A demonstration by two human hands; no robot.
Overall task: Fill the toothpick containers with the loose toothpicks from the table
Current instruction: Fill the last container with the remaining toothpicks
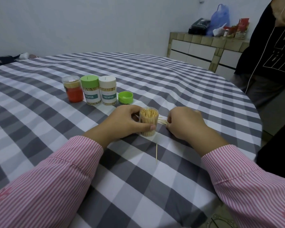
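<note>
On the checked cloth of the desk [155, 76], near its middle, the left hand [122, 120] curls its grip round an open clear container [148, 123] that stands upright and looks nearly full of toothpicks. Just to its right, the right hand [183, 122] rests on the cloth with its fingers bent over a small bunch of loose toothpicks [163, 121]; it appears to be pinching them together, though the fingertips are hidden. One stray toothpick [156, 153] lies alone on the cloth, nearer the person.

Further back stand three containers in a row, touching or nearly so: a clear-lidded orange one [72, 89], a green-capped one [90, 90] and a white-capped one [108, 90], all closed and seemingly filled. A loose green cap [125, 97] lies beside them.

The task looks close to its end. What seems left is the small bunch, the single stray pick, and capping the open container, presumably with that green cap.
</note>
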